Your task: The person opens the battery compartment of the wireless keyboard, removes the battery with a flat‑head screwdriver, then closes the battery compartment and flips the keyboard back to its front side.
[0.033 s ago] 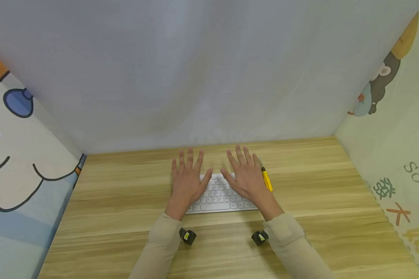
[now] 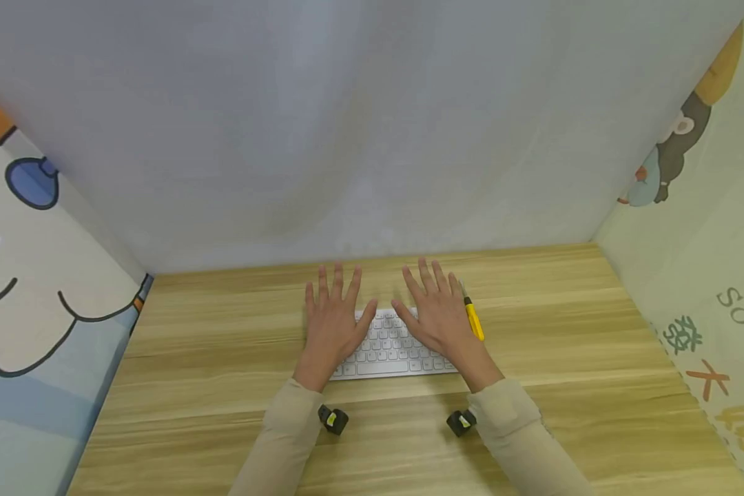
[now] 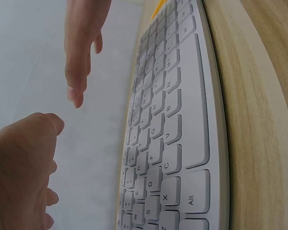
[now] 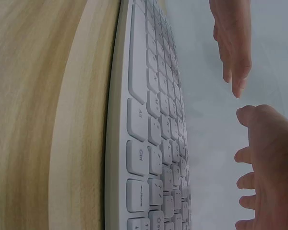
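A white keyboard [image 2: 382, 348] lies on the wooden table, partly covered by both hands in the head view. My left hand [image 2: 331, 334] is spread palm down over its left end, fingers straight and apart. Over its right end my right hand [image 2: 443, 322] is spread the same way. Both wrist views show the hands held above the keys of the keyboard [image 3: 172, 129] [image 4: 146, 120], with a gap between, and holding nothing. A yellow-handled tool [image 2: 474, 321] with a black collar and thin metal shaft lies just right of my right hand.
Black wrist devices [image 2: 333, 419] [image 2: 461, 422] sit by both sleeves. The wooden table [image 2: 211, 358] meets a pale grey backdrop [image 2: 372, 138] at its far edge. Printed panels stand at left [image 2: 31, 275] and right [image 2: 694, 275].
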